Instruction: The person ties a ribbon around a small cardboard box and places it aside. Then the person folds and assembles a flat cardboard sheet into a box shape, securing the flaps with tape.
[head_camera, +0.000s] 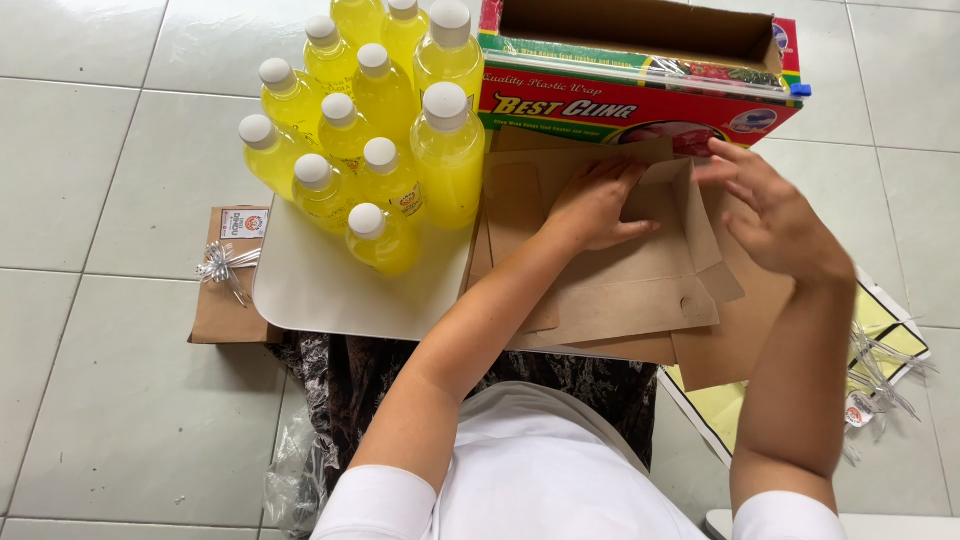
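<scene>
Fingers spread flat, the left hand (592, 207) is pinning the flattened brown cardboard box (620, 270) to the floor, holding nothing, while the open right hand (775, 215) is fingering its raised flap beside yellow bottles (375, 140) standing on a white tray (330, 295)

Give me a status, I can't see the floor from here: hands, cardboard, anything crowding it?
Left hand flat on the brown cardboard sheet. Right hand open at its far edge. Yellow bottles close left, wrap box just beyond.
</scene>
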